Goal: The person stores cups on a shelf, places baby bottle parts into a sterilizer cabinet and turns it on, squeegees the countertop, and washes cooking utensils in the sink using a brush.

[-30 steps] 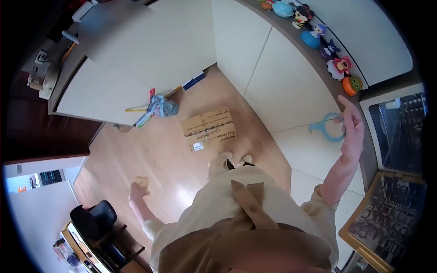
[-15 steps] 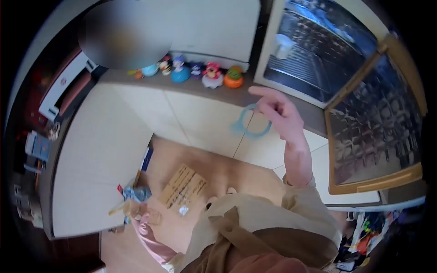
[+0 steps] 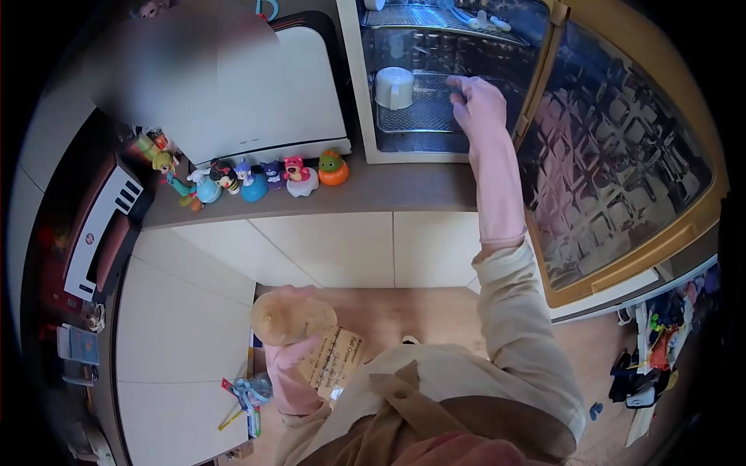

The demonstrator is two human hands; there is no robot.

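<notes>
My right hand [image 3: 482,102] reaches into the open glass-doored cabinet [image 3: 353,85], over its lower wire shelf [image 3: 427,116]. The index finger points left and the thumb is apart from it; nothing shows between them. Left of these fingers, a white cup [image 3: 395,87] sits upside down on that shelf, not touched. Low in front of my body, my left hand [image 3: 299,293] is wrapped round a see-through beige container [image 3: 289,320] with a round top, perhaps a bottle. Most of those fingers are hidden behind it.
The cabinet's door [image 3: 622,179] stands open at the right. Small blue and white pieces [image 3: 489,22] lie on the upper shelf. Toy figures [image 3: 299,175] line the counter edge [image 3: 311,203] before a white appliance [image 3: 256,101]. A cardboard box [image 3: 342,357] is on the floor.
My right hand has gone from above the counter front into the cabinet; the blue ring it held no longer shows in it. My left hand has come up and right with the beige container.
</notes>
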